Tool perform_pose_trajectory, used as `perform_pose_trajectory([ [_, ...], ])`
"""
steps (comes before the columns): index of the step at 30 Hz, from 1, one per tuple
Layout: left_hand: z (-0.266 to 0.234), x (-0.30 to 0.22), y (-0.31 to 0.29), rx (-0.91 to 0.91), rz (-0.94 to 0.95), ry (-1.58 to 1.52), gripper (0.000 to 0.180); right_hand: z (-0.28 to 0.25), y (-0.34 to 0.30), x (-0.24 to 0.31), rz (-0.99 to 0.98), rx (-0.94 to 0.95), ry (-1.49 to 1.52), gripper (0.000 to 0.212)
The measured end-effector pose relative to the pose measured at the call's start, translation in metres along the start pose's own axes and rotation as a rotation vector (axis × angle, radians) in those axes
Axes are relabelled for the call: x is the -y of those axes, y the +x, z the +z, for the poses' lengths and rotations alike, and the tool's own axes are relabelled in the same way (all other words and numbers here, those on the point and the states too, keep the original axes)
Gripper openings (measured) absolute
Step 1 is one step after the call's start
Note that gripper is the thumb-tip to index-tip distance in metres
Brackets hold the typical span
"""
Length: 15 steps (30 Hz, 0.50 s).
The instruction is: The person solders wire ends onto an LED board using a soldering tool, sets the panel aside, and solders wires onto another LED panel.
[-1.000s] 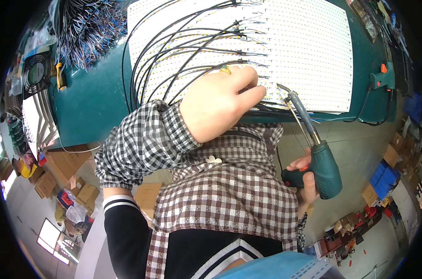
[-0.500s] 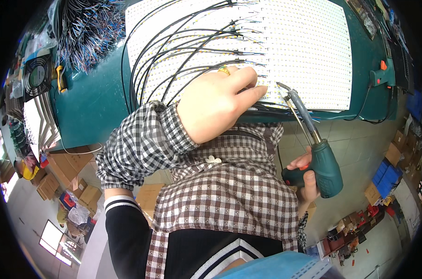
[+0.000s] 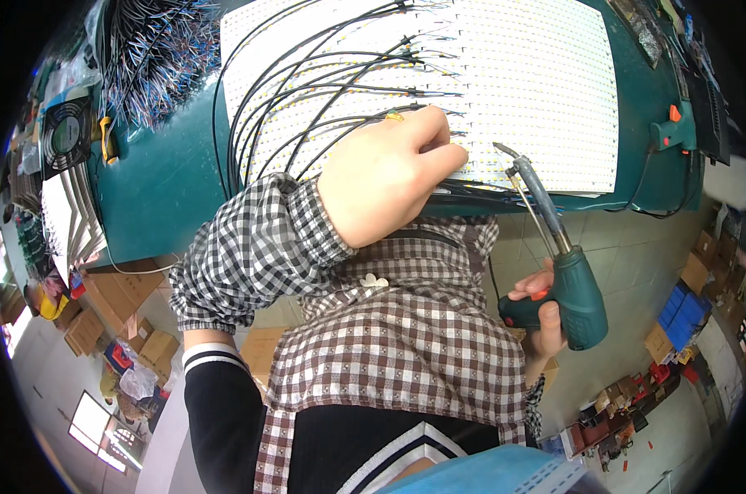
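My left hand (image 3: 389, 169), a ring on one finger, rests at the near edge of the white LED boards (image 3: 537, 90). Its thumb and forefinger are pinched together, and what they hold is hidden. Black cables (image 3: 340, 86) with bared coloured wire ends curve across the boards, some passing beside or behind this hand. My right hand (image 3: 547, 317) is wrapped around the handle of a green soldering gun (image 3: 581, 296) with a red trigger. Its bent tip points up and left, over the boards just right of my left fingertips.
A large bundle of cut cables (image 3: 155, 58) lies at the far left of the green table (image 3: 151, 198). Near it are a yellow-handled screwdriver (image 3: 108, 140) and a black fan (image 3: 66, 136). Another green tool (image 3: 676, 132) lies at the right, its cord hanging near the edge.
My left thumb and forefinger have drawn closer together into a pinch. The soldering gun has shifted very slightly right. The boards have slid a touch to the left.
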<state>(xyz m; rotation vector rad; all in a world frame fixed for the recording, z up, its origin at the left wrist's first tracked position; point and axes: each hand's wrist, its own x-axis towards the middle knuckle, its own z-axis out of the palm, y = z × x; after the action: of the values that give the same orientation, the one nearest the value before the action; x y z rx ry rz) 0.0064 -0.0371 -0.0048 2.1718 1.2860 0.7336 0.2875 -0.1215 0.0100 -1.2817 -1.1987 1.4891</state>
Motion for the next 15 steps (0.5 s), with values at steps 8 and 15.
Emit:
perform_pose_trajectory([
  [8,0.003,0.002,-0.004,-0.048,-0.006,-0.029,0.028,-0.002,0.002,-0.002,-0.029,0.02,0.001,0.063],
  [15,0.007,-0.006,0.003,-0.092,-0.155,-0.022,0.012,-0.001,0.001,0.0,-0.004,-0.018,-0.038,0.062],
])
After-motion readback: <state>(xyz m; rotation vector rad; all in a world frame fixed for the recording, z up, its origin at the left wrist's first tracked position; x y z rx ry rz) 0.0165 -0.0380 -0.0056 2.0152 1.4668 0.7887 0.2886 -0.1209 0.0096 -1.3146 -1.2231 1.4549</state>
